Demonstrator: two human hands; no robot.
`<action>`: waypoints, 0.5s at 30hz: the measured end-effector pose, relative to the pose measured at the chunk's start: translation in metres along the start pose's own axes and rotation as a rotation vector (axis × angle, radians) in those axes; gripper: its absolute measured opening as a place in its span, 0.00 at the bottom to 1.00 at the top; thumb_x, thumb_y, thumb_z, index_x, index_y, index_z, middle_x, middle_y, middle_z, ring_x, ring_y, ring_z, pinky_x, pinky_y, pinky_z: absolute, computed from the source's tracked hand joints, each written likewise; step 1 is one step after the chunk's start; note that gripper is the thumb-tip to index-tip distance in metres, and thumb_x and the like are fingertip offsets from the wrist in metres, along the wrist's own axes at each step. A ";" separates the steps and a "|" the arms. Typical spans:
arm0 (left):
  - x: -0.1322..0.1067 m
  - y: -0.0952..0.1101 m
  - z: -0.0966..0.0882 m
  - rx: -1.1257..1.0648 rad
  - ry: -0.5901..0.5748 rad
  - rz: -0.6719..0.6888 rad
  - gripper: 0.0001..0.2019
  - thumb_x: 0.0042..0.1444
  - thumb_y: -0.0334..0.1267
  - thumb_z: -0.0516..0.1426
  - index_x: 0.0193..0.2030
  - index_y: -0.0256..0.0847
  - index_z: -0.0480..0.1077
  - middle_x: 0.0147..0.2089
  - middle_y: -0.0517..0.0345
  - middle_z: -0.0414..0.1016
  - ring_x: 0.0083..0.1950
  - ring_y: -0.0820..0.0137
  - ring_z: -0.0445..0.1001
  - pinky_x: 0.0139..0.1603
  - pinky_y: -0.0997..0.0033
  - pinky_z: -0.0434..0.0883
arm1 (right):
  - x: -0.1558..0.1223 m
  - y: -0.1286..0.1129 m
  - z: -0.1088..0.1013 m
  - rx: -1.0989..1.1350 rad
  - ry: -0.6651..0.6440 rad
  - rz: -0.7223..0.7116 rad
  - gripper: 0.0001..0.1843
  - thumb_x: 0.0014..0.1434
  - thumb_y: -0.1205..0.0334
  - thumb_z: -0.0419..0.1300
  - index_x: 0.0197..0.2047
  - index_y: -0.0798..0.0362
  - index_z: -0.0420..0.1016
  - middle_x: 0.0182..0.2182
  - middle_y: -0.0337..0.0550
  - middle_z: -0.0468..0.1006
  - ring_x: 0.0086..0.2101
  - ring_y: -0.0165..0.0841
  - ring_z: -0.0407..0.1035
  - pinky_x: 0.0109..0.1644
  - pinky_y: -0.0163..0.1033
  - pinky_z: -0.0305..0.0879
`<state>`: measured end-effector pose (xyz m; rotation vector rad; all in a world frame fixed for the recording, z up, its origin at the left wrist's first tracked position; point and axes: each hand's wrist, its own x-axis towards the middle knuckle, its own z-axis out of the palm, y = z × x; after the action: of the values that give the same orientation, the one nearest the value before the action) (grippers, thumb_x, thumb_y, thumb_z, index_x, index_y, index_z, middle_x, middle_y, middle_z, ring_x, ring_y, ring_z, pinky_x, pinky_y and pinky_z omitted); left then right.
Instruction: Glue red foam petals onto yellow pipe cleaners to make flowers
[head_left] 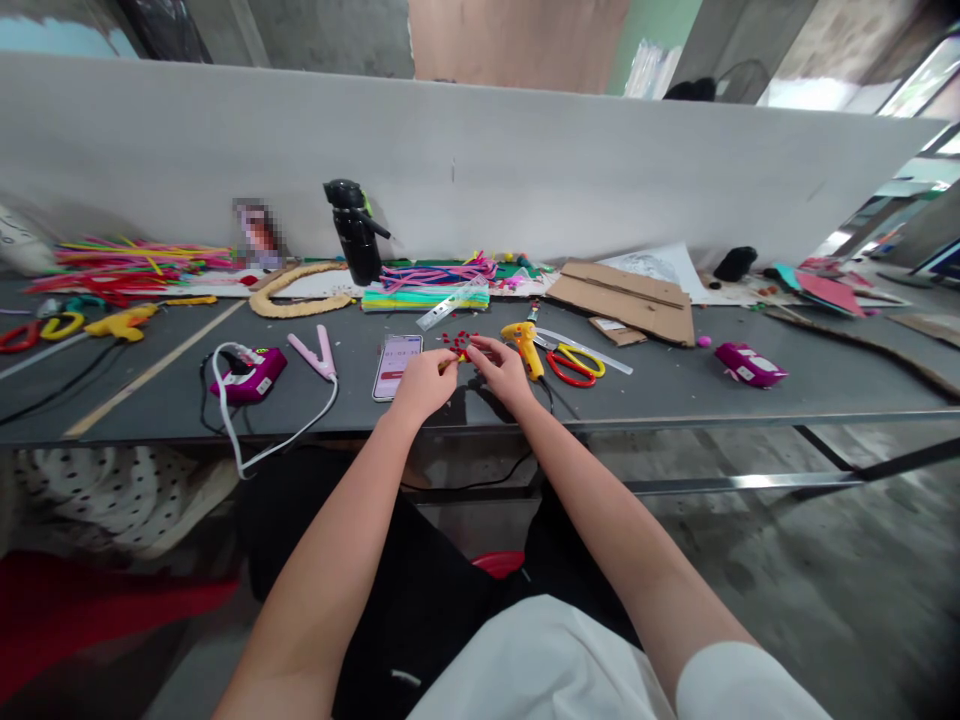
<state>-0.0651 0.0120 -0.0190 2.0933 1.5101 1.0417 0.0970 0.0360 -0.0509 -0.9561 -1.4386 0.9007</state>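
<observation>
At frame centre, the left hand [427,383] pinches a small yellow piece [463,357]; the right hand [501,372], fingers bent, has an unclear hold beside small scattered red pieces [458,350].

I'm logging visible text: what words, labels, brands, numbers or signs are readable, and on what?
Phone: seemingly "01:04:3…", last digit uncertain; other text too small.
Left purple box, right purple box: markings unreadable.
Clear ruler: markings too small.

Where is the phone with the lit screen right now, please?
In the head view, the phone lies on the grey table, just left of the left hand.
</observation>
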 end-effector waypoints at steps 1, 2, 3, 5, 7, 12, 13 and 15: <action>0.001 -0.001 -0.001 -0.020 -0.015 -0.009 0.11 0.58 0.36 0.54 0.36 0.38 0.79 0.36 0.50 0.81 0.35 0.64 0.74 0.39 0.69 0.66 | 0.000 0.000 0.000 0.025 -0.017 0.011 0.23 0.56 0.45 0.64 0.48 0.52 0.79 0.46 0.47 0.81 0.41 0.37 0.76 0.43 0.40 0.73; 0.002 -0.001 -0.003 -0.041 -0.035 -0.020 0.11 0.57 0.36 0.55 0.36 0.38 0.79 0.36 0.51 0.81 0.36 0.64 0.74 0.39 0.69 0.66 | 0.000 -0.001 0.000 0.054 -0.032 0.025 0.23 0.56 0.44 0.64 0.48 0.51 0.79 0.45 0.47 0.82 0.40 0.36 0.76 0.42 0.40 0.73; 0.002 -0.002 -0.005 -0.064 -0.060 -0.032 0.11 0.56 0.36 0.55 0.36 0.38 0.79 0.36 0.52 0.81 0.36 0.65 0.74 0.39 0.70 0.66 | -0.001 -0.001 0.000 0.085 -0.045 0.041 0.24 0.56 0.44 0.64 0.48 0.52 0.80 0.44 0.47 0.82 0.39 0.36 0.76 0.42 0.40 0.73; 0.004 -0.003 -0.010 -0.110 -0.121 -0.061 0.11 0.55 0.37 0.55 0.36 0.38 0.80 0.34 0.53 0.80 0.34 0.67 0.73 0.37 0.70 0.66 | -0.001 -0.002 -0.001 0.139 -0.064 0.074 0.24 0.54 0.42 0.64 0.45 0.52 0.81 0.41 0.46 0.82 0.38 0.36 0.75 0.41 0.40 0.73; 0.005 -0.004 -0.015 -0.149 -0.183 -0.093 0.11 0.55 0.39 0.56 0.35 0.37 0.79 0.29 0.55 0.77 0.30 0.69 0.70 0.34 0.70 0.64 | -0.003 -0.004 -0.001 0.166 -0.079 0.097 0.25 0.54 0.41 0.64 0.44 0.52 0.81 0.40 0.46 0.82 0.38 0.35 0.75 0.40 0.39 0.74; 0.004 -0.006 -0.025 -0.206 -0.301 -0.174 0.13 0.51 0.44 0.59 0.33 0.36 0.80 0.23 0.58 0.71 0.27 0.70 0.66 0.32 0.69 0.62 | -0.007 -0.009 -0.002 0.255 -0.133 0.149 0.23 0.52 0.43 0.67 0.44 0.51 0.81 0.42 0.44 0.82 0.37 0.33 0.75 0.41 0.38 0.74; 0.003 -0.006 -0.026 -0.212 -0.310 -0.189 0.14 0.50 0.45 0.60 0.33 0.36 0.80 0.22 0.59 0.70 0.27 0.70 0.65 0.32 0.69 0.62 | -0.007 -0.009 -0.002 0.275 -0.150 0.152 0.23 0.51 0.44 0.68 0.44 0.50 0.82 0.41 0.43 0.82 0.36 0.32 0.75 0.41 0.38 0.74; 0.003 -0.005 -0.028 -0.221 -0.313 -0.216 0.14 0.50 0.46 0.60 0.33 0.37 0.80 0.22 0.60 0.69 0.26 0.71 0.64 0.31 0.69 0.61 | -0.008 -0.007 -0.002 0.294 -0.180 0.148 0.21 0.49 0.46 0.70 0.42 0.51 0.82 0.36 0.42 0.82 0.35 0.32 0.75 0.41 0.38 0.73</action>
<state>-0.0888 0.0127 -0.0028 1.7960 1.3609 0.7255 0.0993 0.0261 -0.0471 -0.7822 -1.3492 1.2960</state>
